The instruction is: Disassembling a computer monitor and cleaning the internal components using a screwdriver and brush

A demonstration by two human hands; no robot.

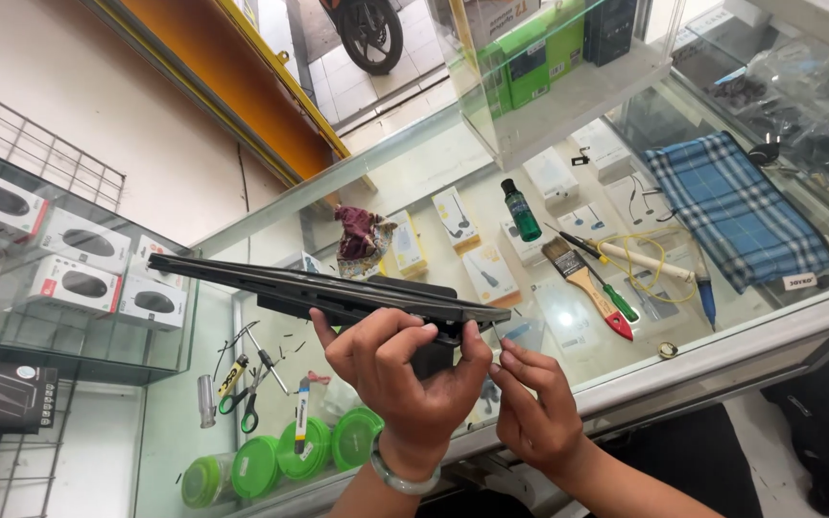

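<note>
While the left hand (397,369) is gripping the thin laptop (328,291) edge-on above the glass table (722,357), the right hand (532,403) is pinching its corner with closed fingers (509,363). The grip is sitting near one end, so I think the long free end could be tipping down and slipping onto the glass.

Bright, even daylight from the open shopfront at top. Pale reflections veil the clear glass countertop (414,182), strongest at right. Shadows soft. Focus sharp throughout; wide-angle bending curves the white metal counter edge (722,360) and corners.
</note>
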